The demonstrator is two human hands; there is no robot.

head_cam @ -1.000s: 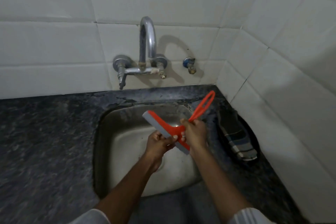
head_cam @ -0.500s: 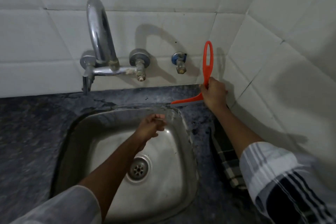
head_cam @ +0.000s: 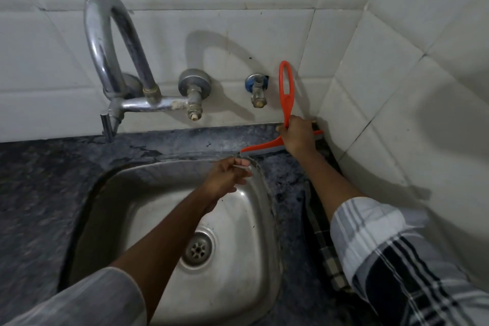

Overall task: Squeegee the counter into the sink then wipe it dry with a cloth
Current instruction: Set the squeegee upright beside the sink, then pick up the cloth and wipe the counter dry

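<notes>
My right hand [head_cam: 297,137] grips the orange squeegee [head_cam: 287,92] low on its looped handle. The grey blade [head_cam: 260,151] rests on the dark speckled counter [head_cam: 39,180] in the back right corner, just behind the steel sink [head_cam: 238,219]. My left hand [head_cam: 227,177] hovers over the sink's far right rim, fingers loosely curled, holding nothing. A dark checked cloth [head_cam: 321,241] lies on the counter strip right of the sink, partly hidden under my right forearm.
A chrome tap [head_cam: 111,42] arches from the tiled back wall over the sink's left side. A small blue-collared valve [head_cam: 258,90] juts from the wall beside the squeegee handle. The white tiled side wall [head_cam: 397,114] closes the counter on the right.
A second ago both hands held the squeegee over the sink. My right hand carried it alone to the back right corner and has now set the blade down on the counter; my left hand stayed above the sink.
</notes>
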